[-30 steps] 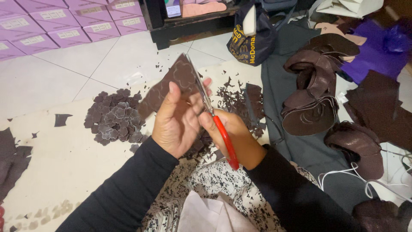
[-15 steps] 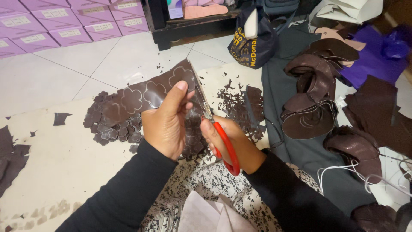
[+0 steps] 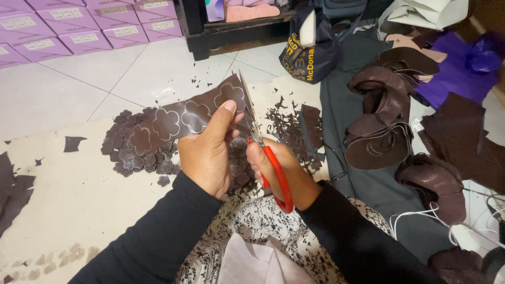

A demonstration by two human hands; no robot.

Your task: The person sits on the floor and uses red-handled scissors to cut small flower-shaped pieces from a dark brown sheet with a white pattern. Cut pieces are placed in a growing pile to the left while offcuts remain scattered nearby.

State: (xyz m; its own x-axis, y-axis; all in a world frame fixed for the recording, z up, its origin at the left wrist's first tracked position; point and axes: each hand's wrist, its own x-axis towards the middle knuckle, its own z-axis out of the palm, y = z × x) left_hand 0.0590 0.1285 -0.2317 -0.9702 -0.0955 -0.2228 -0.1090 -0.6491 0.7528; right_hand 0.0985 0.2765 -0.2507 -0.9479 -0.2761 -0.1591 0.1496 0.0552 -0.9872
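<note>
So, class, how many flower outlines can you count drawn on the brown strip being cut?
4 show on the brown strip: one near the scissors, one by the left hand thumb, then two toward the pile of cut flowers. The hand may hide more.

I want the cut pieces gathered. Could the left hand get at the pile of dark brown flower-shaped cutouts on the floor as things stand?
Probably not at once: the left hand holds up the brown strip marked with flower outlines. The pile of cutouts lies just beside it, with nothing between.
</note>
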